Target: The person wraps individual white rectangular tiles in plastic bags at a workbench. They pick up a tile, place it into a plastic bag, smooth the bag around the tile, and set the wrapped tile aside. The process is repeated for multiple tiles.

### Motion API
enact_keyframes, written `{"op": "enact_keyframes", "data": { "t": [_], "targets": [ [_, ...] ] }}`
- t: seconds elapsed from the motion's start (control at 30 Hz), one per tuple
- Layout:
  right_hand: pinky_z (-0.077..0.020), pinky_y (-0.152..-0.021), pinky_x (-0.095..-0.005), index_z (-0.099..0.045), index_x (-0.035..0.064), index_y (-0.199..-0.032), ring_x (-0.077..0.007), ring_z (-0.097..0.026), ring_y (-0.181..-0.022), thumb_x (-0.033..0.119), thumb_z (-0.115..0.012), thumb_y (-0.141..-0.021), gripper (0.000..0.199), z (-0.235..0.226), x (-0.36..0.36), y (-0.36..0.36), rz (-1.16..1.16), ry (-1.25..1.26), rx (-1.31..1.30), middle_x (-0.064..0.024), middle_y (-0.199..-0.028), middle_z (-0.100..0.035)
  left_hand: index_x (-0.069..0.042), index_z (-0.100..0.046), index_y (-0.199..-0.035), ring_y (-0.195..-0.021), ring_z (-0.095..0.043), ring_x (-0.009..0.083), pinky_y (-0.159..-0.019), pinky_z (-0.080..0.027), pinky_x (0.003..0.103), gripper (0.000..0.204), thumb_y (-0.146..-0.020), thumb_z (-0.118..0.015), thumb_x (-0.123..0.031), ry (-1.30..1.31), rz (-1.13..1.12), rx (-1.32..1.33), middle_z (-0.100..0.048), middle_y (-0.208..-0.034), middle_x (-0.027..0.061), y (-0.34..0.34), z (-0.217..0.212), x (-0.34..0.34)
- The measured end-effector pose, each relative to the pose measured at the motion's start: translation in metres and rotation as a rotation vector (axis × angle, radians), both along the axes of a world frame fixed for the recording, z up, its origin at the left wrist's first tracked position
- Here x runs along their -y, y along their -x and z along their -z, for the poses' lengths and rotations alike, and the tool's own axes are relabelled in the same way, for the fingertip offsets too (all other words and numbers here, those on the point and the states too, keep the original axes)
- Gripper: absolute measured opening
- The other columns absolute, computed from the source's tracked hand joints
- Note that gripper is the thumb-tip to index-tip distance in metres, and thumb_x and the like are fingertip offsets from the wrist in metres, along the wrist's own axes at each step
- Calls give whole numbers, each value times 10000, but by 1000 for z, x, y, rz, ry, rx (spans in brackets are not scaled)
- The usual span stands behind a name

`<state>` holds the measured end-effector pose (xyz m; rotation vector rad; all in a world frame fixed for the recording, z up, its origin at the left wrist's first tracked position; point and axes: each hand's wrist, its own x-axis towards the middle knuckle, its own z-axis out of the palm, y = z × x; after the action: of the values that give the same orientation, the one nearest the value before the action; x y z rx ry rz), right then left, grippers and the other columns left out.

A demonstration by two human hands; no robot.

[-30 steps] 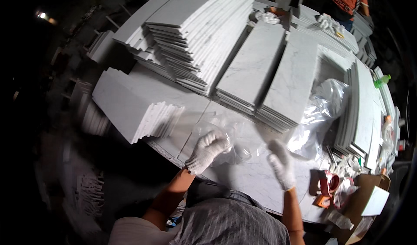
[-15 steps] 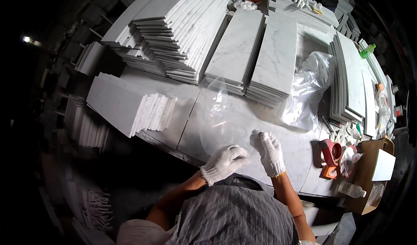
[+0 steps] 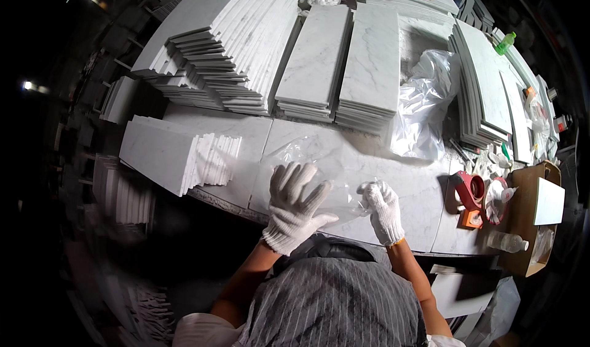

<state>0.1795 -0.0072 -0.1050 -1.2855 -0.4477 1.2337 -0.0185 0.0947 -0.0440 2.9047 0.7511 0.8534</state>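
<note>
A clear plastic bag (image 3: 342, 194) lies crumpled on the pale marble tabletop (image 3: 412, 193), between and beyond my gloved hands. My left hand (image 3: 297, 208) is spread over the bag's near left part, fingers apart and holding nothing. At the bag's right side, my right hand (image 3: 382, 210) has its fingers curled together on the plastic edge. White knit gloves cover both hands. Left of the bag, a leaning row of marble slabs (image 3: 163, 153) rests near the table's front edge.
Tall slab stacks (image 3: 230, 46) line the back, beside lower piles (image 3: 369, 64). Silvery plastic sheeting (image 3: 424, 113) lies right of them. Nearer on the right are a red tape dispenser (image 3: 470, 187), a clear bottle (image 3: 509, 242) and a cardboard box (image 3: 522, 187).
My left hand has opened from a closed pose and moved up over the bag. The bag has sunk lower and spread between my hands. My right hand stays at its edge. The view has shifted slightly.
</note>
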Motion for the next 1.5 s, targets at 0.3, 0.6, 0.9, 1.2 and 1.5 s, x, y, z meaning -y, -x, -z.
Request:
{"op": "enact_keyframes", "data": {
  "t": [0.3,0.6,0.9,1.2,1.5],
  "targets": [
    [-517,-719,-275,-662,-12,-1069,-125,-623,-752,205,-612,-970,244,-15,6,-6,18,28,117,-55,-876,-671,-97,-705,-900,-919,-602,261,-910,-462,391,242,-808,-713,-321,515,123,-327,-646,-796,53,17,-10,4],
    [-489,-661,-268,-629,15,-962,-119,-588,-694,305,-568,-999,298,5,1,-21,198,1,-75,-64,-891,-657,-42,-698,-943,-826,-650,213,-772,-513,349,198,-885,-666,-229,998,9,-320,-705,-861,78,13,-4,5],
    [-513,-811,-298,-549,42,-1215,-124,-598,-858,268,-548,-1021,298,5,6,-23,344,-38,-262,-54,-1133,-590,-7,-676,-914,-664,-588,52,-613,-484,183,234,-962,-637,-233,1697,-241,246,-660,-749,17,-13,4,5],
    [-506,-952,-373,-517,40,-1253,-158,-615,-1054,307,-609,-973,397,-8,20,7,-120,8,-199,-73,-1212,-584,-15,-664,-985,-700,-606,72,-624,-492,210,175,-939,-662,-184,1858,-240,489,-690,-851,26,-33,13,-3],
    [-453,-1035,-392,-418,5,-1408,-251,-522,-1248,349,-697,-904,671,-11,1,-9,-213,-26,-90,-137,-1361,-517,-87,-672,-874,-659,-612,105,-621,-494,248,98,-830,-759,-88,1245,-206,290,-690,-785,20,-57,33,13]
  ]
}}
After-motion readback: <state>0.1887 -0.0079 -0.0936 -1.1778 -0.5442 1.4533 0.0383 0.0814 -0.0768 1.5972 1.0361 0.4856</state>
